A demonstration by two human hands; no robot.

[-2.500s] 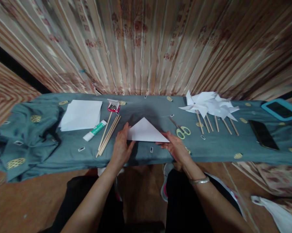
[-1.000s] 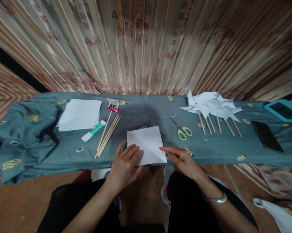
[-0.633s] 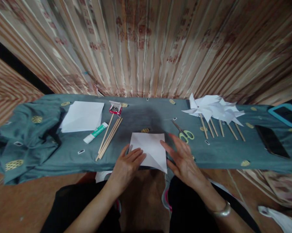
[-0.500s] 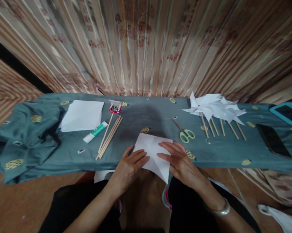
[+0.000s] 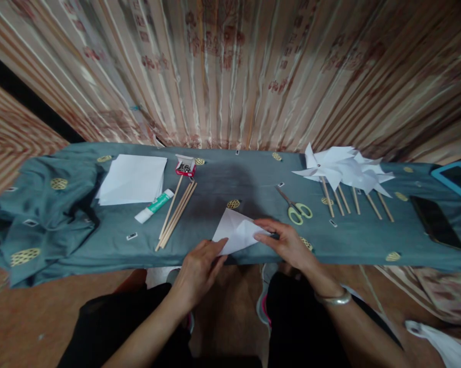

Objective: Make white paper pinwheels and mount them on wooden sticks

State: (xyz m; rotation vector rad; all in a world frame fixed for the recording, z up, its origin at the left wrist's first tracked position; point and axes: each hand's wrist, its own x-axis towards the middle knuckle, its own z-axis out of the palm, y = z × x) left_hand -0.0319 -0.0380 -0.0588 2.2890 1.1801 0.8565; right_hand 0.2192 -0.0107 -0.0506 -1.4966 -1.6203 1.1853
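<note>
A creased sheet of white paper (image 5: 234, 230) is partly folded over at the front edge of the cloth-covered table. My left hand (image 5: 202, 268) pinches its lower left part between thumb and fingers. On the right side, my right hand (image 5: 286, 240) grips a corner between thumb and index finger; a silver bangle circles that wrist. Green-handled scissors (image 5: 298, 212) lie beyond my right hand. Several wooden sticks (image 5: 179, 214) rest beyond my left hand, close to a glue stick (image 5: 153, 206).
A stack of white paper (image 5: 133, 179) lies at the left, beside a small red box (image 5: 185, 166) of metal bits. Several white paper pinwheels (image 5: 341, 166) on sticks overlap at the right. A dark phone (image 5: 436, 222) and a blue-framed device (image 5: 458, 179) lie farther right. Bunched cloth (image 5: 53, 220) covers the left end.
The sheet went from spread flat to partly folded, its lower edge brought up. My hands moved from lying on the paper to pinching its edges.
</note>
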